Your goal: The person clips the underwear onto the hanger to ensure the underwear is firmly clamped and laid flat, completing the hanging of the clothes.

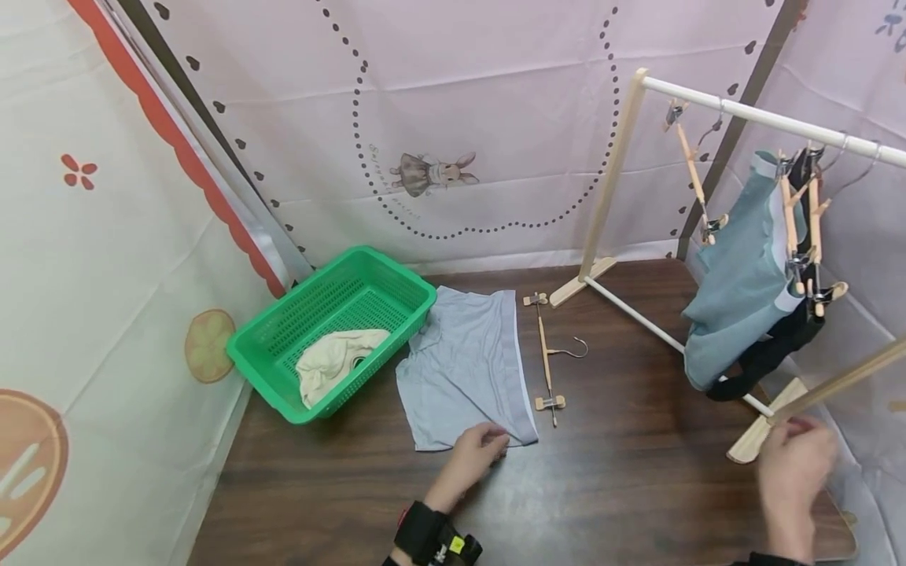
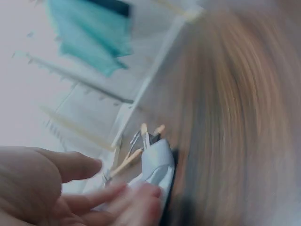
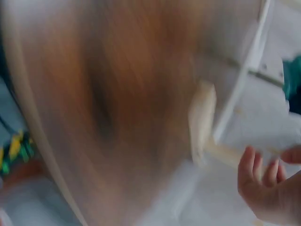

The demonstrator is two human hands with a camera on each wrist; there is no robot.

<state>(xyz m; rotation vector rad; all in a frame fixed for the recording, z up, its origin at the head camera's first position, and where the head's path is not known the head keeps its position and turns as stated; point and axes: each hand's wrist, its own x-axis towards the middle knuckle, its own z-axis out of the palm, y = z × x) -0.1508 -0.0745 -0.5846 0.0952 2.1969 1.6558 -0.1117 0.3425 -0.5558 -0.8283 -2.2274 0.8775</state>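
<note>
Only head view — basket (image 1: 351, 292) beside shorts (image 1: 463, 369).

Left hand (image 2: 70, 202) is blurring at the fingers, white rail (image 1: 771, 122) is running off-frame; black garment (image 1: 771, 352) is hiding partly behind teal garment (image 1: 739, 275)

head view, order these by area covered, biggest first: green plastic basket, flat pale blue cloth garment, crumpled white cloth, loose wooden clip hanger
1. Green plastic basket and flat pale blue cloth garment: too alike to rank.
2. Crumpled white cloth.
3. Loose wooden clip hanger: long but thin.
</note>
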